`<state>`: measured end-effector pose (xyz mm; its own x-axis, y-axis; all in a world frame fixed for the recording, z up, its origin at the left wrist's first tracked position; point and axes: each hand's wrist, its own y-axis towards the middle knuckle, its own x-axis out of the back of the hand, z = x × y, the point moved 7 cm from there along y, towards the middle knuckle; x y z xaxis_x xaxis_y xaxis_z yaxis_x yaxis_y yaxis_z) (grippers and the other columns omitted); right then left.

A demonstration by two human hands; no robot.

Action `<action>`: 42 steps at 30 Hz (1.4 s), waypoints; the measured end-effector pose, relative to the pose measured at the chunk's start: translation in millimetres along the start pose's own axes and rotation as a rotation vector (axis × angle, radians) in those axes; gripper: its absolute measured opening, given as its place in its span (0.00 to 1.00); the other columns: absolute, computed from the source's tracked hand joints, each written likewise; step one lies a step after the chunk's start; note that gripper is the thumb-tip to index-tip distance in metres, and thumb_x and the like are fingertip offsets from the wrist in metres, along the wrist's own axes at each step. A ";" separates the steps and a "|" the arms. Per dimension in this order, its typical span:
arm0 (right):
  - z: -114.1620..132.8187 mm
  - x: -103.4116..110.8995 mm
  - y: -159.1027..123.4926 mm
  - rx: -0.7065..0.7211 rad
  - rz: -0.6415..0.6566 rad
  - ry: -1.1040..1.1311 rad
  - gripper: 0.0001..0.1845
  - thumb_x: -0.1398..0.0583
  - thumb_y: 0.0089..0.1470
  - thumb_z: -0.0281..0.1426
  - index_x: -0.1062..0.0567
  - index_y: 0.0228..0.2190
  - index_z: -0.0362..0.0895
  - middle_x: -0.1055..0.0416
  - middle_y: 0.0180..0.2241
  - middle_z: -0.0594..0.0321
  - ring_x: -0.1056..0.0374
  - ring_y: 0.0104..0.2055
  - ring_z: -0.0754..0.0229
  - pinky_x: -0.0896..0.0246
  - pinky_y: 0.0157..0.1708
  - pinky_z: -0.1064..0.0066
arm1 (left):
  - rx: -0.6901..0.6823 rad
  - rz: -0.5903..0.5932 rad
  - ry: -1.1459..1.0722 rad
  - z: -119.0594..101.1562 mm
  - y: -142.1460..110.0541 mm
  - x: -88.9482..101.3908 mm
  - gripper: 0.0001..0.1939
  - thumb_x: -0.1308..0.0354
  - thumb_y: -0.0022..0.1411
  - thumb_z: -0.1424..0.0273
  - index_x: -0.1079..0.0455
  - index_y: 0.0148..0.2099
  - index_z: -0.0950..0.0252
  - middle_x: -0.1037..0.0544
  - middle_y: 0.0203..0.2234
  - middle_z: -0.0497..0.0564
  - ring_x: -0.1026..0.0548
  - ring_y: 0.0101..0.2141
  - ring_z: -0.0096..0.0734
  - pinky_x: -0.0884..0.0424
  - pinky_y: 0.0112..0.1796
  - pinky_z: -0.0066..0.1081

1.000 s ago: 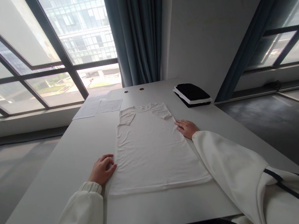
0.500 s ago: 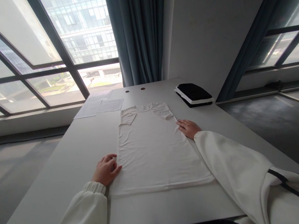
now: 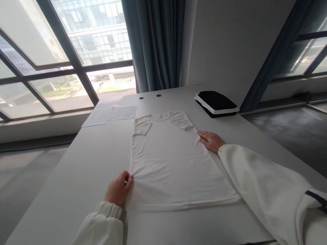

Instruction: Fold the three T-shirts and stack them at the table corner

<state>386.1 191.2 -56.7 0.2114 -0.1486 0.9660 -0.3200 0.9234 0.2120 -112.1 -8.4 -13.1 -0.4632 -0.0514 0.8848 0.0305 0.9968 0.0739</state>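
A white T-shirt [image 3: 174, 167] lies flat on the table, its collar toward the far end and its hem toward me. Both short sleeves are folded in over the front. My left hand [image 3: 119, 189] is closed, thumb and fingers pinching the shirt's left side edge about two thirds of the way down. Small creases run from that pinch across the cloth. Resting on the shirt's right side edge, below the sleeve, is my right hand [image 3: 212, 140], palm down with its fingers stretched out.
The white table [image 3: 77, 188] extends to the window wall. Several paper sheets [image 3: 122, 113] lie at its far left. Dark folded cloths with a white layer [image 3: 216, 102] are stacked at the far right. A blue curtain [image 3: 156, 30] hangs behind the table.
My left fingers have closed from a spread pose into a pinch on the shirt's left edge. My right hand stays on the right edge. The view has shifted slightly.
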 end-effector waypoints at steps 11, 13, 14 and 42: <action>-4.1 13.0 -4.3 -0.046 -0.129 -0.015 0.27 0.48 0.66 0.39 0.25 0.61 0.47 0.30 0.63 0.51 0.37 0.66 0.46 0.43 0.68 0.53 | -0.065 0.228 -0.080 -7.0 -11.2 -9.7 0.10 0.49 0.65 0.60 0.35 0.46 0.55 0.33 0.17 0.38 0.30 0.24 0.32 0.41 0.29 0.30; 1.8 24.7 4.7 -0.071 -0.234 -0.023 0.25 0.47 0.65 0.38 0.23 0.58 0.46 0.30 0.62 0.49 0.37 0.66 0.45 0.44 0.68 0.53 | -0.097 0.277 -0.044 -11.1 -16.6 -11.8 0.10 0.48 0.65 0.59 0.33 0.46 0.55 0.33 0.17 0.39 0.30 0.24 0.33 0.42 0.28 0.30; 9.7 30.2 13.9 -0.068 -0.276 -0.025 0.24 0.47 0.65 0.37 0.21 0.56 0.46 0.30 0.61 0.49 0.37 0.65 0.45 0.44 0.68 0.53 | -0.111 0.294 -0.022 -13.9 -19.3 -12.8 0.10 0.47 0.65 0.60 0.32 0.46 0.54 0.32 0.18 0.40 0.29 0.25 0.34 0.41 0.29 0.30; 307.9 -95.1 299.9 0.093 0.107 0.010 0.29 0.44 0.67 0.49 0.27 0.59 0.43 0.34 0.60 0.43 0.38 0.61 0.35 0.42 0.58 0.36 | 0.086 0.312 0.047 -24.0 -31.6 -20.0 0.05 0.49 0.71 0.68 0.32 0.46 0.56 0.17 0.32 0.58 0.17 0.35 0.44 0.28 0.35 0.37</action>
<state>-14.4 373.2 -39.4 0.1805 -0.0466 0.9825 -0.4253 0.8970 0.1206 -82.6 -40.3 -22.0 -0.4015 0.2570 0.8791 0.0885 0.9662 -0.2421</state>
